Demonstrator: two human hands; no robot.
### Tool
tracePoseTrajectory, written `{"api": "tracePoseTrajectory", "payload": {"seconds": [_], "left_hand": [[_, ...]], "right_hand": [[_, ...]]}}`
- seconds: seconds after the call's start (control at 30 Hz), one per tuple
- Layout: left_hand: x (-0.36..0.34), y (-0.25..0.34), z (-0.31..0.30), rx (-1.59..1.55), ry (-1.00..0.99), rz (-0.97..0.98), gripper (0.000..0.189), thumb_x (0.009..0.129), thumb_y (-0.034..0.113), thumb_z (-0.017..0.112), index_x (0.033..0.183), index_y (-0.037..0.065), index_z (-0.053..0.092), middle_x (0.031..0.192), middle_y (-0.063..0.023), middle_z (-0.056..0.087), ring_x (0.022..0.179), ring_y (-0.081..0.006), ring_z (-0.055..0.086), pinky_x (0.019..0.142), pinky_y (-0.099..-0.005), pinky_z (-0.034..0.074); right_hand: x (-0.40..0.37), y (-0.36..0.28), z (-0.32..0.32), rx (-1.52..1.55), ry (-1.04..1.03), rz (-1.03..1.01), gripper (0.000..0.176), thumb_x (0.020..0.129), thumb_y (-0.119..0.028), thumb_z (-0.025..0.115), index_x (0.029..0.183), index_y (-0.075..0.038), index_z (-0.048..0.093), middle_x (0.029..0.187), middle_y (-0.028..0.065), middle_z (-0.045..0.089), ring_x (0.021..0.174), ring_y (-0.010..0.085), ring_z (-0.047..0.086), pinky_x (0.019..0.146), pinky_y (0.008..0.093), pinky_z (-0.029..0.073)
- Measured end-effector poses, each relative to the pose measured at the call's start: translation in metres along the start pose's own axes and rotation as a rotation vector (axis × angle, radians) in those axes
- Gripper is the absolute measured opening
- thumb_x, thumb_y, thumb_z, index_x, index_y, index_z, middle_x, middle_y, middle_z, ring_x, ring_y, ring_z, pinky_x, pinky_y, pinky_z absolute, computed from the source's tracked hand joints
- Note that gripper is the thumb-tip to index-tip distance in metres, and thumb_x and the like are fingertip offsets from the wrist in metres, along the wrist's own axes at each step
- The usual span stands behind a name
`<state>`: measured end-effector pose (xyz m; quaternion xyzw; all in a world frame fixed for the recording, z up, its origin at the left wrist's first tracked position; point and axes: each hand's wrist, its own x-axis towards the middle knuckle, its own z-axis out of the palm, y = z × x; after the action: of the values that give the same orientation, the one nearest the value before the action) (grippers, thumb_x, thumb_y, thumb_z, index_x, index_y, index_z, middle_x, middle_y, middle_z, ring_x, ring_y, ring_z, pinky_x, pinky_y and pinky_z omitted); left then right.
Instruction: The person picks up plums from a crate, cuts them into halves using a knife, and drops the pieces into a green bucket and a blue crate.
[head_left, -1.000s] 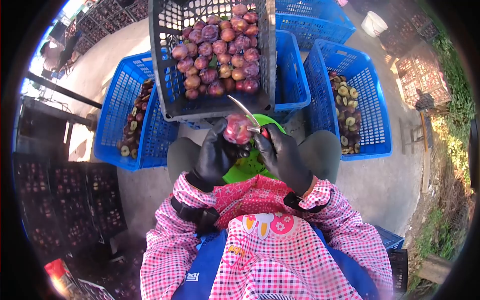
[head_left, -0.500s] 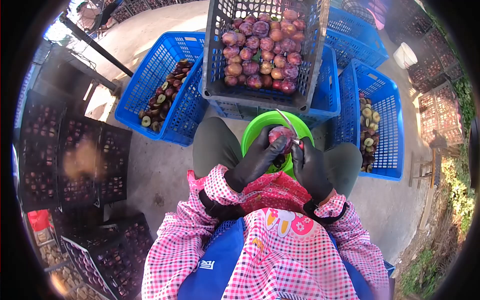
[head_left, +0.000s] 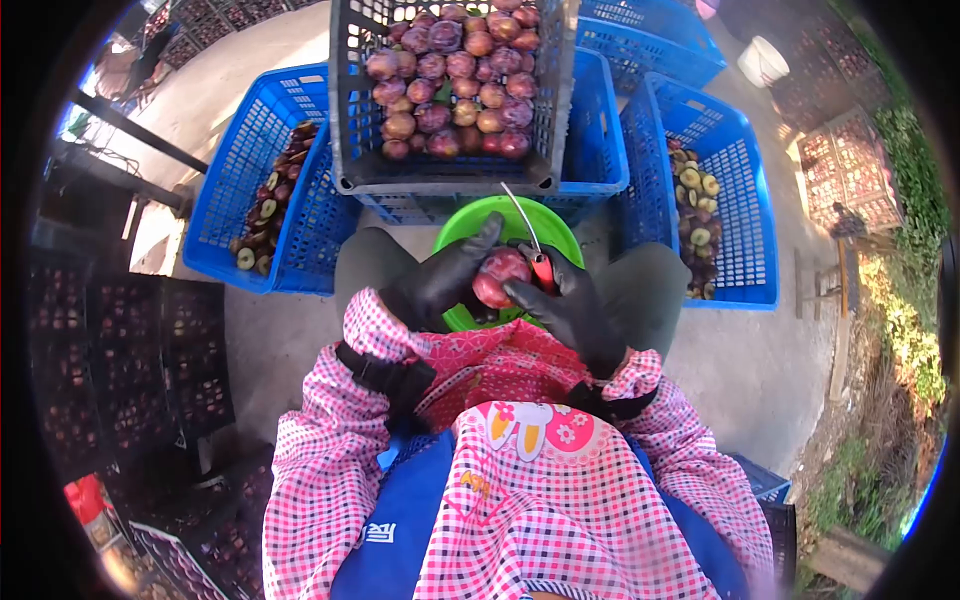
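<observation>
A reddish-purple plum (head_left: 500, 278) is in front of my lap, above a green bowl (head_left: 558, 228). My right hand (head_left: 572, 310), in a black glove, grips a curved knife (head_left: 541, 270) with a red handle, its thin blade pointing up and away. The right thumb also presses on the plum. My left hand (head_left: 440, 278), gloved too, lies at the plum's left side with its fingers stretched out. Whether its palm touches the plum is hard to tell. Dark pieces low in the bowl are mostly hidden by my hands.
A black crate (head_left: 345, 150) of whole plums stands ahead on blue crates. Blue crates at left (head_left: 225, 200) and right (head_left: 750, 210) hold cut plums. Stacked dark crates (head_left: 120, 350) fill the left side. A white bucket (head_left: 763, 62) stands far right.
The left fingers have straightened from around the plum. The plum now rests against the right hand, and the knife's red handle shows more. The whole view has shifted, moving surroundings leftward and up.
</observation>
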<state>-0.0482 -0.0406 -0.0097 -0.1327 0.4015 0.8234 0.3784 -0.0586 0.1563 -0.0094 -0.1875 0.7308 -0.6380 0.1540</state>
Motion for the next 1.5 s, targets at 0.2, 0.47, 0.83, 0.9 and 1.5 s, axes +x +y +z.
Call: {"api": "tracePoseTrajectory", "payload": {"seconds": [0.2,0.47,0.83,0.9,1.5], "left_hand": [[-0.007,-0.036,0.002,0.262,0.200,0.411,0.055,0.100,0.042,0.052,0.142,0.007,0.043,0.125,-0.0040,0.058,0.096,-0.0117,0.060,0.070,-0.0268,0.052],[-0.007,-0.038,-0.018,0.379,0.283,0.544,0.056,0.097,0.036,0.061,0.139,0.002,0.045,0.120,-0.0065,0.060,0.093,-0.0113,0.059,0.073,-0.0237,0.049],[0.001,-0.043,0.003,0.648,0.444,0.777,0.057,0.097,0.037,0.061,0.138,0.001,0.045,0.117,-0.0041,0.060,0.091,-0.0070,0.055,0.074,-0.0234,0.046],[-0.003,-0.038,0.009,0.536,0.428,0.716,0.056,0.097,0.036,0.061,0.138,0.002,0.045,0.117,-0.0043,0.060,0.092,-0.0077,0.056,0.076,-0.0238,0.047],[0.016,-0.041,0.014,-0.158,0.178,0.562,0.058,0.095,0.027,0.064,0.140,0.000,0.039,0.134,-0.0135,0.050,0.121,-0.0215,0.052,0.104,-0.0354,0.043]], "right_hand": [[-0.010,0.007,-0.007,-0.096,0.139,0.099,0.031,0.098,-0.025,0.061,0.116,0.000,0.058,0.088,0.0117,0.066,0.078,0.0188,0.065,0.072,0.0347,0.051],[-0.026,-0.007,-0.008,-0.379,-0.127,-0.024,0.024,0.100,-0.025,0.054,0.104,-0.002,0.057,0.069,0.0186,0.062,0.059,0.0372,0.063,0.056,0.0442,0.046],[-0.025,0.023,0.013,-0.436,-0.031,-0.024,0.024,0.100,-0.027,0.052,0.100,-0.003,0.056,0.066,0.0204,0.061,0.060,0.0416,0.062,0.053,0.0497,0.046],[-0.027,0.026,0.018,-0.406,0.016,-0.050,0.024,0.100,-0.027,0.053,0.100,-0.003,0.056,0.066,0.0205,0.061,0.060,0.0417,0.062,0.053,0.0498,0.046],[-0.026,0.025,0.019,-0.376,0.103,-0.072,0.023,0.099,-0.026,0.054,0.103,-0.004,0.055,0.071,0.0218,0.063,0.063,0.0437,0.062,0.055,0.0506,0.047]]}}
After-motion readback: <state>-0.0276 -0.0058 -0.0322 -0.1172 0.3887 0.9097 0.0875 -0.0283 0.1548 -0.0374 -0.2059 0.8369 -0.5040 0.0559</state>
